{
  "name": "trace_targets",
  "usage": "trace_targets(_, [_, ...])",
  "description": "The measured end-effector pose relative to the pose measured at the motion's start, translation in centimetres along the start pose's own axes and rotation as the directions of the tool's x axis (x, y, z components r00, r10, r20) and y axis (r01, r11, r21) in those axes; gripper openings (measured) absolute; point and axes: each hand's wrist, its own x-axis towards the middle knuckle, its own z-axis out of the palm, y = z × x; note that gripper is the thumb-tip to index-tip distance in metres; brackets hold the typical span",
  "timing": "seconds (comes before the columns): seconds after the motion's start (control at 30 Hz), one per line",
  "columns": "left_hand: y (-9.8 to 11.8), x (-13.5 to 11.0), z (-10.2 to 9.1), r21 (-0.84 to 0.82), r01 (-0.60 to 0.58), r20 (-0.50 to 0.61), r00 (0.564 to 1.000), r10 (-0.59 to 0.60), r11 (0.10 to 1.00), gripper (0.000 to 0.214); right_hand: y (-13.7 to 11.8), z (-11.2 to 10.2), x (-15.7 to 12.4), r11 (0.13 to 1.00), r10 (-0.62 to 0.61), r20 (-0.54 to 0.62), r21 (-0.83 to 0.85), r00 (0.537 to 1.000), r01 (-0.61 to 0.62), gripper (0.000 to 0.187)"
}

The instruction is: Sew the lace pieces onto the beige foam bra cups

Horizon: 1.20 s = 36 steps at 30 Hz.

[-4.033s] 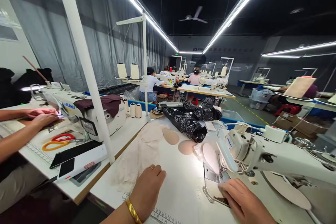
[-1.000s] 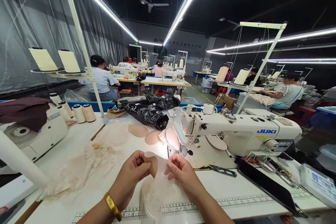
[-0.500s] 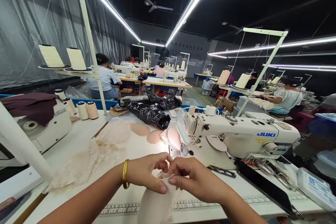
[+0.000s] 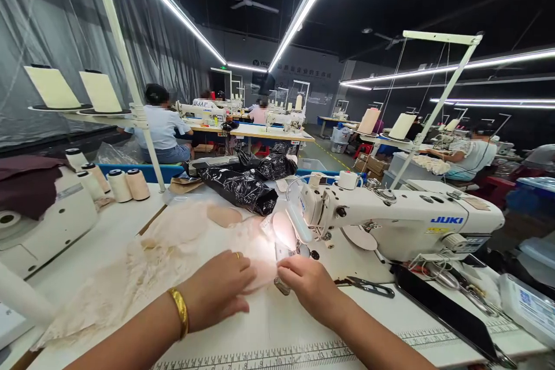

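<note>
My left hand [image 4: 222, 290] lies over pale pink fabric [image 4: 263, 273] left of the needle area, fingers stretched out, a gold bangle on its wrist. Close in front of the white JUKI sewing machine's [image 4: 373, 214] lit needle end, my right hand [image 4: 311, 288] pinches with thumb and forefinger at the fabric's right edge. The pinched part is mostly hidden. Just under those fingertips shows a small metal piece [image 4: 282, 286]. A crumpled cream lace garment [image 4: 143, 260] spreads to the left, and an oval pale pad [image 4: 224, 215] rests behind my left hand.
Right of my hand lie black thread snips [image 4: 370, 287] and a long black tray-like object [image 4: 446, 312]. A black plastic bag [image 4: 243, 188] sits behind. Thread cones [image 4: 119, 185] stand at left. A printed ruler [image 4: 277, 356] runs along the front edge. Co-workers sit at machines beyond.
Both hands were together pinching the pale fabric near the front edge. The fabric is now up by the needle area; my left hand has moved left and opened flat. The view has shifted slightly.
</note>
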Motion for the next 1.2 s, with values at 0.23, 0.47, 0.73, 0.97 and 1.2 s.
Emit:
trace_targets(0.23, [1.7, 5.7, 3.2, 0.058, -0.09, 0.115, 0.99, 0.083, 0.994, 0.02, 5.0, -0.1, -1.7, 0.997, -0.068, 0.156, 0.053, 0.985, 0.06, 0.03])
trace_targets(0.47, [1.8, 6.2, 6.9, 0.066, -0.019, -0.054, 0.998, 0.023, 0.998, 0.022, 6.4, -0.8, -3.3, 0.992, -0.092, 0.012, 0.091, 0.996, 0.091, 0.037])
trace_targets(0.73, [2.5, 6.7, 8.0, 0.067, -0.026, -0.184, 0.982, 0.038, 0.997, 0.021, 6.3, -1.8, -3.2, 0.996, -0.052, 0.103, 0.074, 0.993, 0.044, 0.033])
trace_targets(0.97, [3.1, 7.2, 7.8, 0.055, -0.01, -0.201, 0.979, 0.021, 0.998, 0.017, 6.5, -2.3, -3.3, 0.999, -0.01, 0.142, 0.043, 0.99, 0.004, 0.034])
trace_targets(1.2, [3.1, 7.2, 8.4, 0.046, -0.01, -0.233, 0.972, 0.02, 0.999, 0.017, 6.5, -2.3, -3.3, 0.999, 0.004, 0.151, 0.051, 0.988, -0.012, 0.035])
